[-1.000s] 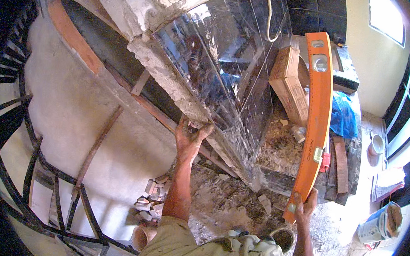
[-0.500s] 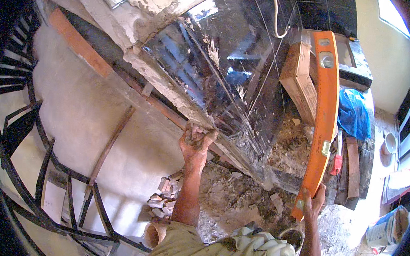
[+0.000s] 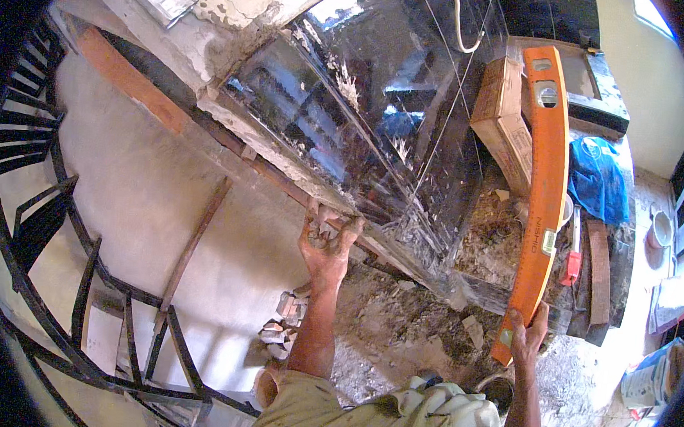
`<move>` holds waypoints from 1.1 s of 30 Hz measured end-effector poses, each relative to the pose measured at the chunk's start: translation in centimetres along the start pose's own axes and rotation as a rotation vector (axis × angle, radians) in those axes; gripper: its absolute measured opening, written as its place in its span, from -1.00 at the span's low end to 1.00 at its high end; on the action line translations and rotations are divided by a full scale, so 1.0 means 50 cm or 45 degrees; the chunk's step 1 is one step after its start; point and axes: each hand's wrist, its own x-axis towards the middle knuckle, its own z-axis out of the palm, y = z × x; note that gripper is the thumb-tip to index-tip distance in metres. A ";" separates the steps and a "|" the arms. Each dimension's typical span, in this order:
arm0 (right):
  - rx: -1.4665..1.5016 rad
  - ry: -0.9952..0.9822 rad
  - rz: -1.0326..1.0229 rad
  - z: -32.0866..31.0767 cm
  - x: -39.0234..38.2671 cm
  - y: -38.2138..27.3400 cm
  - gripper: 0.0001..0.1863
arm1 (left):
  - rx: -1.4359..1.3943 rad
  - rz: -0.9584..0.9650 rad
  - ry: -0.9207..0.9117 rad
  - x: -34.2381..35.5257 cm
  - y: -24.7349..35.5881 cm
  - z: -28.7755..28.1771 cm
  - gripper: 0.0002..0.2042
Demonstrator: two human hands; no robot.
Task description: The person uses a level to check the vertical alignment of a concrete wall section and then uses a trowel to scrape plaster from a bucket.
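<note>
My right hand [image 3: 528, 334] is closed around the lower end of a long orange spirit level [image 3: 546, 171]. The level stands almost upright in the view, its vials showing near the top and lower down. My left hand [image 3: 328, 240] has its fingers curled at the rough mortar edge [image 3: 283, 157] of a black tiled surface [image 3: 348, 112]. Dust coats its fingers, and it seems to grip that edge. Glossy black tiles with mortar smears spread just beyond the left hand.
A cardboard box [image 3: 498, 113] stands behind the level. Right of it lie a blue cloth or bag [image 3: 599, 178], a red-handled tool [image 3: 571, 267] and a wooden strip [image 3: 598, 272]. Rubble [image 3: 398, 319] covers the floor below. Black metal railing [image 3: 78, 307] curves along the left; buckets [image 3: 653, 377] stand far right.
The view has shifted slightly. The level has moved a little to the right in the picture, still in my right hand. My left hand stays at the mortar edge.
</note>
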 end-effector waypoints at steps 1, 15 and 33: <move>0.051 -0.061 0.045 -0.003 -0.003 -0.002 -0.52 | -0.005 0.012 0.060 -0.007 0.002 0.004 -0.30; 0.012 -0.030 -0.156 0.019 -0.010 -0.069 -0.56 | 0.198 0.398 0.026 0.005 -0.007 0.003 -0.14; -0.158 0.176 -0.100 0.038 -0.054 -0.055 -0.54 | -0.064 0.375 -0.153 0.066 0.063 -0.029 -0.06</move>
